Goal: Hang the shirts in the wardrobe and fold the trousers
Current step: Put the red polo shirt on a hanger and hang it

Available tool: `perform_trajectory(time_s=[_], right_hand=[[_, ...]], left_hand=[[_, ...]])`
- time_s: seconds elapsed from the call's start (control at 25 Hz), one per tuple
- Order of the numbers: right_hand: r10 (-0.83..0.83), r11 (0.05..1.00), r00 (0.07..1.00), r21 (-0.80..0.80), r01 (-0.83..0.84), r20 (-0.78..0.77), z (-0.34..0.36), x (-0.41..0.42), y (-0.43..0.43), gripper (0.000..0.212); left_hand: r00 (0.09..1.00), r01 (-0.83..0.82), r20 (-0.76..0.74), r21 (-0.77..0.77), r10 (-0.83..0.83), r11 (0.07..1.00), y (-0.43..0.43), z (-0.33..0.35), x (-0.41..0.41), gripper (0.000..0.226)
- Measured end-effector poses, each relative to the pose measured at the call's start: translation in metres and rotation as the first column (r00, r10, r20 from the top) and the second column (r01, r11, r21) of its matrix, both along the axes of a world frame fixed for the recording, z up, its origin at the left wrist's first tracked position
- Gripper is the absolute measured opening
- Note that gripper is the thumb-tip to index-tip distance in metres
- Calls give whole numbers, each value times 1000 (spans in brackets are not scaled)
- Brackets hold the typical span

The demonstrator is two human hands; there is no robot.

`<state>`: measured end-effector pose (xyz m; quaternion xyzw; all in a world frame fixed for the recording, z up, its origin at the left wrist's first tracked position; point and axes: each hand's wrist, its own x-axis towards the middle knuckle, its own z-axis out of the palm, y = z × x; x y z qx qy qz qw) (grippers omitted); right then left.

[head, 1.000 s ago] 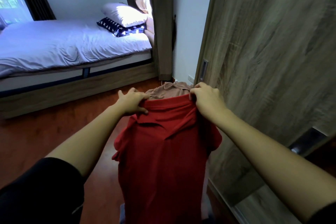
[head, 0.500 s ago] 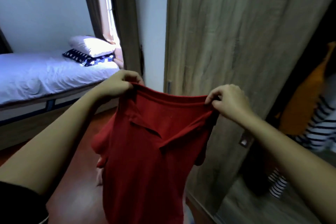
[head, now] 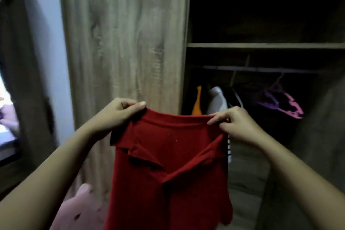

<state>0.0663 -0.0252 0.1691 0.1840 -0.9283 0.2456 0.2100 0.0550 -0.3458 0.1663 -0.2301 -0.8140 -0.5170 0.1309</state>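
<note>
Left grip (head: 119, 115): thumb and curled fingers clamped on one shoulder of a red short-sleeved knit polo shirt (head: 168, 173). Right grip (head: 237, 125): clamped likewise on the other shoulder. The shirt is stretched between the two grips with its collar flaps facing the wearer. Its body hangs free in the air before the open wardrobe and it is on no hanger. Just behind the right grip are a black-and-white striped garment (head: 229, 152), a pale grey garment (head: 217, 100) and an orange garment (head: 197, 107), all under a dark horizontal hanging rail (head: 261, 69). Beyond and outward of the right grip is a cluster of purple and pink plastic hangers (head: 280, 103), apparently bare. Above the rail is a wooden shelf (head: 261, 45). Behind the left grip is a wood-grain wardrobe door (head: 127, 43). Step in hand, as judged: hanging shirts, with the garment held up but not yet mounted. The next move probably calls for one grip to let go, fetch a hanger and feed it into the neck opening. Limits: the shirt hem is cut off by the lower edge, the wardrobe interior is too dark to read, the striped garment is mostly covered, and a blurred pink shape (head: 80, 205) below the left grip cannot be identified.
</note>
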Motion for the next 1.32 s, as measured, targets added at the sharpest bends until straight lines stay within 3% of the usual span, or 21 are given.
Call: perform_trajectory(time_s=[0.08,0.2,0.28,0.44,0.52,0.6,0.68,0.72,0.8,0.92,1.12,1.32], right_hand=[[-10,994,998,-110,17,60,-1,4,32,55],[-150,973,987,-172,156,50,4,-2,79,58],[-249,942,968,-230,243,1,15,-6,108,55],[-330,937,936,-164,309,-125,36,-23,156,45],[-321,947,934,-65,314,-158,35,-38,168,43],[-287,956,945,17,293,-157,26,-56,181,44],[-247,959,958,104,263,-143,16,-73,193,43],[-235,958,962,137,253,-136,10,-80,198,43],[-245,951,963,163,261,-112,-3,-99,212,40],[-239,958,969,150,245,-60,-31,-124,235,46],[-235,966,972,113,232,13,-67,-152,280,65],[-185,975,983,127,182,14,-69,-163,301,80]], left_hand=[[1000,27,14,-31,-27,999,38,-6,-17,72],[1000,11,-11,101,-10,995,98,-10,-41,49],[999,-14,-47,164,22,986,138,-7,-61,47],[996,51,68,118,-59,992,212,-12,-118,53],[995,38,93,47,-43,998,242,-32,-146,53],[999,-42,4,-166,44,985,275,-61,-175,44],[990,-132,-98,-388,102,912,312,-77,-192,38],[982,-171,-146,-384,124,908,331,-76,-197,38],[975,-176,-173,-213,140,961,368,-63,-211,37],[977,-205,-54,-4,205,979,415,-42,-245,35],[921,-329,259,116,291,937,465,-30,-312,50],[898,-397,301,244,320,885,486,-16,-348,38]])
